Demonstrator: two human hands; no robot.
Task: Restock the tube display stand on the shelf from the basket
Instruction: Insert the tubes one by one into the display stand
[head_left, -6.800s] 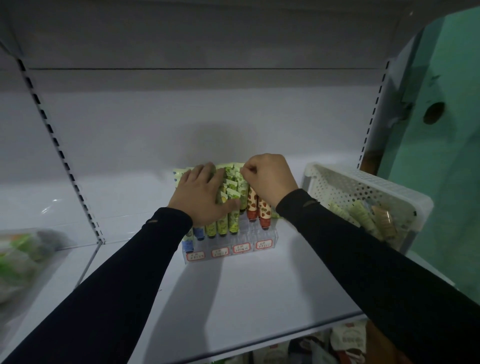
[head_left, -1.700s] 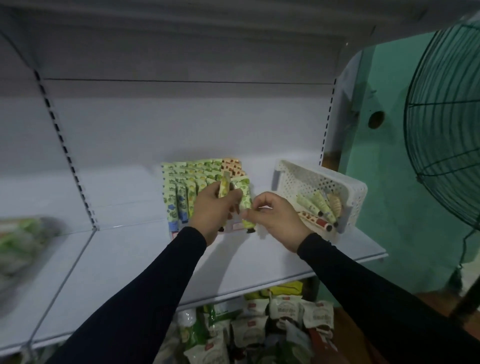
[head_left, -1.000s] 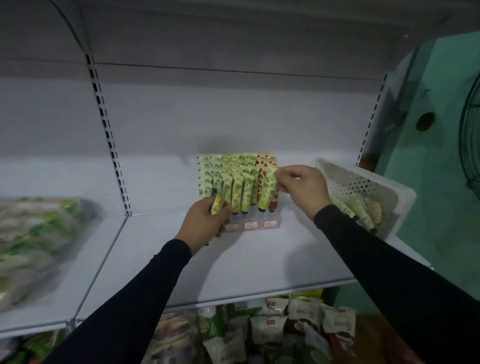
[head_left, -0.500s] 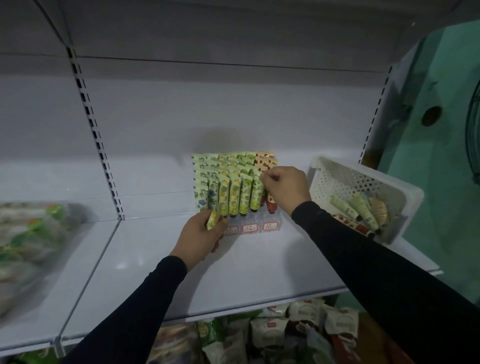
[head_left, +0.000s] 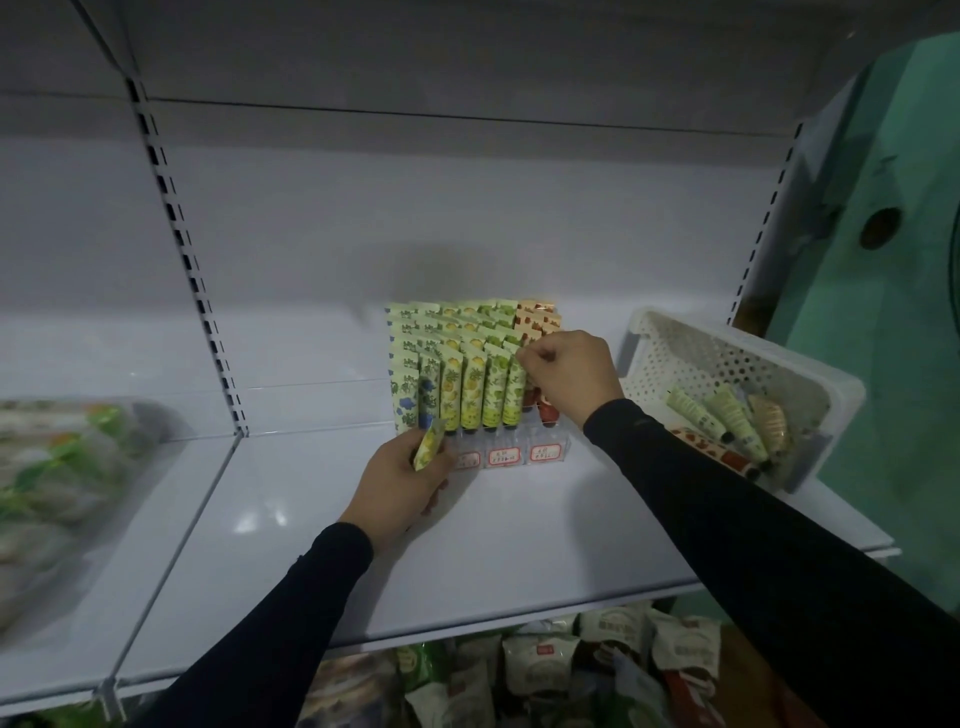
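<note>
Left hand (head_left: 400, 480) at 6 o'clock from the clear plastic tube display stand (head_left: 480, 410) on the white metal shelf (head_left: 519, 525), fingers curled round a small yellow-green tube (head_left: 429, 448), tip poking up by the stand's front. Right hand (head_left: 571, 378) at the stand's 3 o'clock side, thumb and finger pinching the top of a green tube (head_left: 511, 392) standing in the front row. White plastic basket with holes (head_left: 748, 364) at 3 o'clock from the stand, well apart, a few pale green and red tubes (head_left: 722, 418) lying inside.
</note>
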